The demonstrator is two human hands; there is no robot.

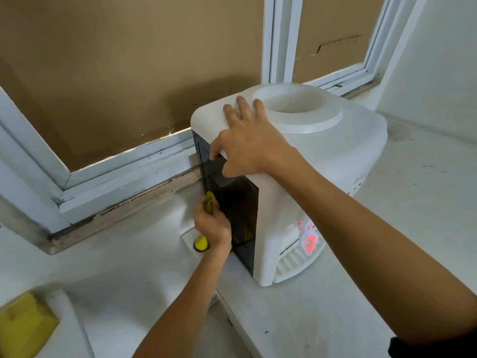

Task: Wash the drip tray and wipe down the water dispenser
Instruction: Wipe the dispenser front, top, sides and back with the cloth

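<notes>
A white tabletop water dispenser (356, 151) stands on a white counter, its black vented back panel (232, 202) turned toward me. My right hand (247, 146) rests flat on the dispenser's top corner, fingers spread, thumb over the panel's upper edge. My left hand (213, 224) grips a bunched yellow cloth (209, 200) and holds it against the lower left of the black panel. The white slatted drip tray (296, 262) sits in place at the dispenser's front base, under a red tap (309, 242).
A window frame (124, 177) with brown covering runs behind the counter (129, 267). A yellow sponge (23, 324) lies at the lower left. A small round yellow object (200, 243) sits on a white block beside the dispenser's base.
</notes>
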